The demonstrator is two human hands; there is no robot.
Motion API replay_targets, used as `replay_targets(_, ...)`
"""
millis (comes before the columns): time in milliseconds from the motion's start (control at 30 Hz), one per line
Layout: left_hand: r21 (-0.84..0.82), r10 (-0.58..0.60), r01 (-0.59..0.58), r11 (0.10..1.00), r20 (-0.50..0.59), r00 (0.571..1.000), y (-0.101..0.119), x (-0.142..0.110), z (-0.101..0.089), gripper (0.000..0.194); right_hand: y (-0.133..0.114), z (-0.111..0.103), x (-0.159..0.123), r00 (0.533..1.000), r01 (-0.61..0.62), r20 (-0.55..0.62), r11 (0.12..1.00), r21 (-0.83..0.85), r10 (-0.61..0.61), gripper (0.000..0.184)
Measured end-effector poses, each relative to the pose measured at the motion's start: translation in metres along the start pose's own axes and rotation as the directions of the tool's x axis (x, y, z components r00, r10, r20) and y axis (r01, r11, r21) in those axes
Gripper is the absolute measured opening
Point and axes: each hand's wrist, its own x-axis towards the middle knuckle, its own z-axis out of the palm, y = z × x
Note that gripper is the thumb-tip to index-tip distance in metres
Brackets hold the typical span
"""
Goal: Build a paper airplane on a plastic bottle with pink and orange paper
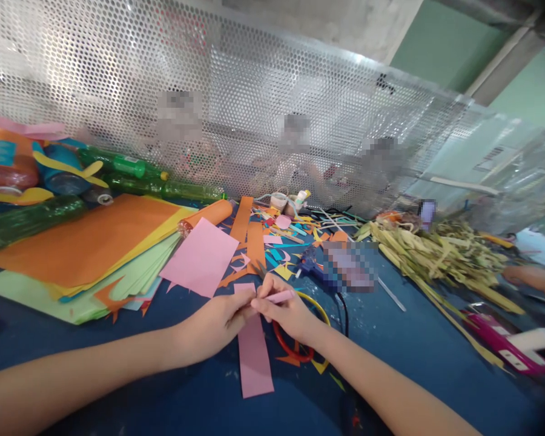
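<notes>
My left hand and my right hand meet fingertip to fingertip above the table. A small pink paper roll sticks out between the closed fingers of my right hand. My left thumb and fingers are pinched together against the right fingertips, and what lies between them is hidden. Under my hands is a flat pink paper strip, partly covered by them. Dark pointed blades, seemingly scissors, show just beyond my right fingers. A red tape ring and a yellow ring lie by my right wrist.
Coloured paper sheets, a pink square and green bottles are at left. Paper scraps and a blue glue gun lie ahead. Dried leaf strips and another person's hand are at right. A perforated metal screen stands behind.
</notes>
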Motion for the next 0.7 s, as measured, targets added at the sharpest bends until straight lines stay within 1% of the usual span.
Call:
replay_targets(100, -0.094, -0.004, 0.01, 0.996, 0.067, 0.998, 0.006, 0.003, -0.01, 0.02, -0.002, 0.001, 0.0, 1.0, -0.013, 0.0, 0.999, 0.04, 0.013, 0.026)
replay_targets(133, -0.13, -0.032, 0.048, 0.99, 0.121, 0.992, 0.007, 0.004, -0.014, 0.02, -0.002, 0.001, 0.0, 1.0, -0.015, 0.005, 0.999, 0.052, 0.014, 0.026)
replay_targets(167, -0.176, -0.091, 0.127, 0.976, 0.197, 0.976, 0.009, 0.005, -0.016, 0.023, -0.002, 0.001, 0.0, 1.0, -0.018, 0.012, 0.998, 0.063, 0.017, 0.026)
replay_targets(200, -0.239, -0.149, 0.217, 0.946, 0.273, 0.95, 0.009, 0.006, -0.018, 0.027, -0.002, 0.001, 0.001, 1.0, -0.024, 0.02, 0.997, 0.075, 0.023, 0.026)
replay_targets(233, -0.324, -0.186, 0.302, 0.897, 0.345, 0.92, 0.009, 0.006, -0.02, 0.03, -0.001, 0.0, 0.001, 0.999, -0.036, 0.031, 0.996, 0.087, 0.033, 0.026)
replay_targets(267, -0.422, -0.196, 0.371, 0.827, 0.403, 0.894, 0.007, 0.006, -0.02, 0.032, -0.001, 0.0, 0.002, 0.998, -0.052, 0.041, 0.995, 0.091, 0.048, 0.027)
replay_targets(300, -0.498, -0.181, 0.413, 0.762, 0.448, 0.875, 0.006, 0.006, -0.02, 0.033, -0.001, 0.0, 0.003, 0.996, -0.072, 0.048, 0.994, 0.083, 0.069, 0.029)
replay_targets(333, -0.549, -0.157, 0.431, 0.716, 0.475, 0.866, 0.003, 0.006, -0.019, 0.033, -0.001, 0.0, 0.003, 0.995, -0.091, 0.049, 0.993, 0.069, 0.087, 0.03)
replay_targets(467, -0.619, -0.094, 0.43, 0.657, 0.499, 0.861, -0.006, 0.005, -0.015, 0.027, -0.003, 0.0, 0.005, 0.992, -0.121, 0.028, 0.993, 0.01, 0.121, 0.026)
replay_targets(567, -0.685, -0.046, 0.46, 0.565, 0.53, 0.846, -0.01, 0.005, -0.014, 0.023, -0.005, -0.001, 0.004, 0.992, -0.115, 0.056, 0.993, -0.005, 0.115, 0.023)
replay_targets(600, -0.692, -0.038, 0.464, 0.554, 0.536, 0.844, -0.011, 0.005, -0.014, 0.022, -0.005, -0.001, 0.004, 0.992, -0.111, 0.065, 0.994, -0.01, 0.112, 0.022)
replay_targets(700, -0.686, -0.037, 0.463, 0.561, 0.537, 0.843, -0.013, 0.006, -0.014, 0.022, -0.005, -0.002, 0.003, 0.992, -0.11, 0.067, 0.994, -0.022, 0.112, 0.021)
